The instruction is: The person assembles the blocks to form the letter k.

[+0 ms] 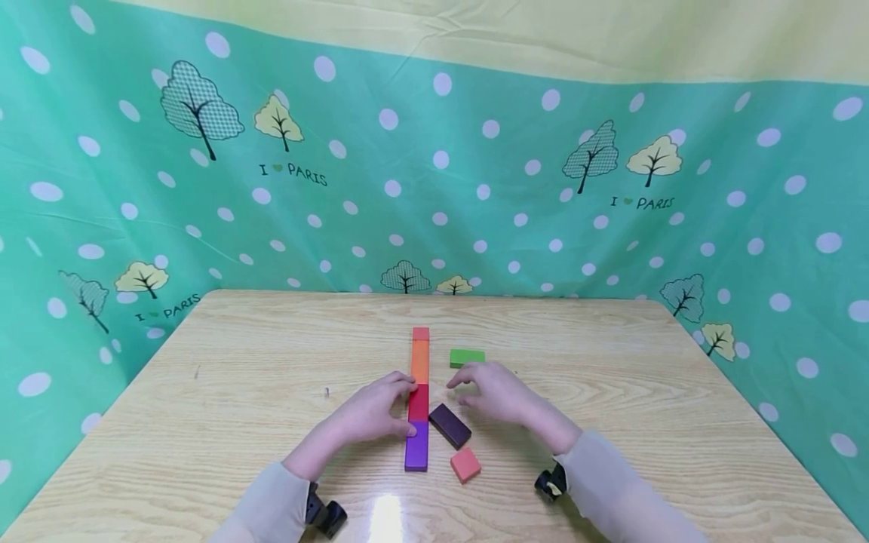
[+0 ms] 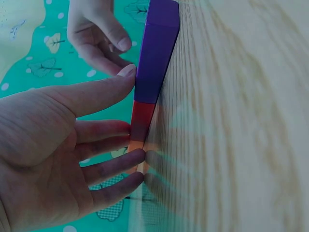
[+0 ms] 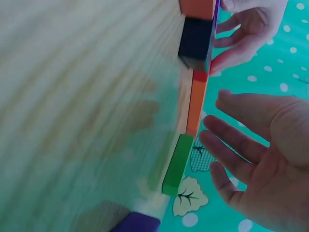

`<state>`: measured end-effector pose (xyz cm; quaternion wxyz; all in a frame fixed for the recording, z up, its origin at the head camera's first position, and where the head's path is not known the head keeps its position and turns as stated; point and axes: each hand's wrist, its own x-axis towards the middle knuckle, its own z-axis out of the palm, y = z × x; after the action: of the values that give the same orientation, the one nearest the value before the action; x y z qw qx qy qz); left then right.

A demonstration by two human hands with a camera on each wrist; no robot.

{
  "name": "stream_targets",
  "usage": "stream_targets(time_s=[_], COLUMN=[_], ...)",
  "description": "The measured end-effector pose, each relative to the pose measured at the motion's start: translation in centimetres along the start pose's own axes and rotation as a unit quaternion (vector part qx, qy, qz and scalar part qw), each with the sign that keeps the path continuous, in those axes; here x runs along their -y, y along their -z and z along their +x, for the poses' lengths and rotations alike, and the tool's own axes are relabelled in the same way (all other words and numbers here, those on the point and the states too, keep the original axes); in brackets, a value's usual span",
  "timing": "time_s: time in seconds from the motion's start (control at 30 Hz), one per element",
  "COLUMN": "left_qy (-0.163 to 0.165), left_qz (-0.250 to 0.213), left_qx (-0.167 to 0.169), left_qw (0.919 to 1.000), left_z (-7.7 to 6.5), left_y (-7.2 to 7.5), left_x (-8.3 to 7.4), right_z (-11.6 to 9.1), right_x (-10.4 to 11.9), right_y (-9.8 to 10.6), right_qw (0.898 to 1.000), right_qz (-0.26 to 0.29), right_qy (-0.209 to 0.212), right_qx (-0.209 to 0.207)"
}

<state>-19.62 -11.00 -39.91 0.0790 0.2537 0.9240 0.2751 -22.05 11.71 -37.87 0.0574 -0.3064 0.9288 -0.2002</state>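
A straight row of blocks runs away from me in the head view: a purple block nearest, then a red block, an orange block and a small coral block at the far end. My left hand lies along the row's left side, thumb touching the purple block and fingertips at the red and orange ones, fingers relaxed. To the right of the row, my right hand hovers with loosely bent fingers and nothing between them, close to a green block and a dark block.
A loose coral block lies near the dark block. In the right wrist view, another purple block shows at the bottom edge. The wooden table ends at a green dotted curtain.
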Motion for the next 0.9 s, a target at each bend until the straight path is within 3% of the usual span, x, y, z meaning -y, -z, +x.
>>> stream_targets(time_s=[0.73,0.9], left_qy=[-0.004,-0.001], left_qz=[0.002,0.003], left_qx=[-0.004,-0.003], left_qw=[1.0,1.0], left_z=[0.0,0.0], left_y=[-0.2,-0.2], left_x=[0.2,0.2], right_z=[1.8,2.1], right_x=[-2.4,-2.7], right_y=[0.3,0.3], right_qw=[0.995,0.995], right_qz=[-0.022,-0.028], right_qy=[-0.041,-0.057], right_qx=[-0.083,-0.081])
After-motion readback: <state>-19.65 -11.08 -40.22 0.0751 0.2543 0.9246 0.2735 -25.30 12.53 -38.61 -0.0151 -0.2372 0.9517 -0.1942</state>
